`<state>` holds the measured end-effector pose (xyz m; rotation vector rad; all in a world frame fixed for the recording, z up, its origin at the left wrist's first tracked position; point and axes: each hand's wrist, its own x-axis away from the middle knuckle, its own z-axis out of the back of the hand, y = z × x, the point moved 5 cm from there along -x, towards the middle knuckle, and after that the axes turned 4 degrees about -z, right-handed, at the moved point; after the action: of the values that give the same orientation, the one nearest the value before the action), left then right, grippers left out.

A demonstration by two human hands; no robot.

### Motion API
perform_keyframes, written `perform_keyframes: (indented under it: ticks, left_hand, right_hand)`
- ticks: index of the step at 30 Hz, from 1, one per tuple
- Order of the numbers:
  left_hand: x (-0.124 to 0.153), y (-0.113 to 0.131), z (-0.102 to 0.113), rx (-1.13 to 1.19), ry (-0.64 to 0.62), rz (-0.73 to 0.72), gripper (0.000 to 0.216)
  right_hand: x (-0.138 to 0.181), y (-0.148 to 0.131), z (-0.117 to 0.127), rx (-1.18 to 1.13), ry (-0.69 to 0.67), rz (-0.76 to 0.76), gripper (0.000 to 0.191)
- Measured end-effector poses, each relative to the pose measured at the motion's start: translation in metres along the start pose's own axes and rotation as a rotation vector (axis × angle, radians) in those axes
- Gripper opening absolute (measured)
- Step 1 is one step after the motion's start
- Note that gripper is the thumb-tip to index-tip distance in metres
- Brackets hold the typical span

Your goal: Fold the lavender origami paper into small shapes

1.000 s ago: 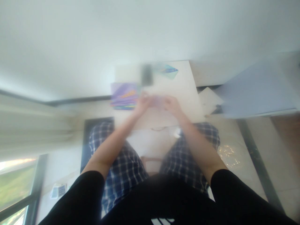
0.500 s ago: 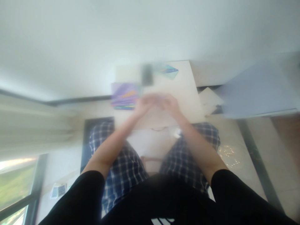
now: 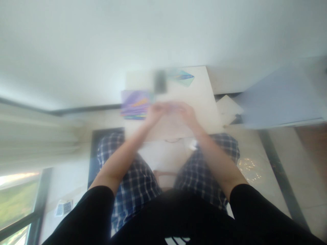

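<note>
My left hand (image 3: 156, 112) and my right hand (image 3: 186, 114) are close together over a small cream table (image 3: 201, 98), in front of my knees. Between them lies a pale, faintly purple sheet (image 3: 170, 109) that both hands touch. The picture is blurred, so the fingers cannot be made out. Just left of my left hand lies a purple packet of coloured paper (image 3: 135, 103). Behind the hands stand a dark upright object (image 3: 160, 81) and a teal folded paper shape (image 3: 183, 77).
A large pale blue sheet (image 3: 278, 98) lies on a surface at the right, with white paper (image 3: 228, 108) beside it. A window (image 3: 17, 200) is at the lower left and a white wall fills the top. My legs wear checked trousers (image 3: 133, 183).
My hands have drawn closer together over the pale sheet and shifted slightly. Everything else stays where it was.
</note>
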<state>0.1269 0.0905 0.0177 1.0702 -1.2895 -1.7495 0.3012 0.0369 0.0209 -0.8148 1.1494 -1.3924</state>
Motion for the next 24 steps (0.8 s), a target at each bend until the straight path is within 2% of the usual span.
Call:
perform_keyframes:
  ticks: [5,8,12,17,24]
  left_hand:
    - [-0.001,0.006,0.000,-0.035,0.006,-0.021,0.037]
    - [0.000,0.003,0.002,-0.050,0.052,-0.034,0.035]
    - [0.004,-0.001,0.006,-0.102,0.088,-0.104,0.034]
    - [0.009,0.007,0.007,-0.193,0.094,-0.167,0.028]
    - [0.012,0.013,0.008,-0.247,0.123,-0.175,0.026]
  right_hand:
    - [0.002,-0.004,0.003,0.050,0.047,-0.016,0.028]
    - [0.002,-0.005,0.003,0.075,0.059,-0.009,0.029]
    - [0.002,-0.006,0.005,0.114,0.078,0.034,0.032]
    - [0.003,-0.012,0.007,0.123,0.102,0.103,0.034]
    - [0.011,-0.025,0.010,0.232,0.157,0.187,0.029]
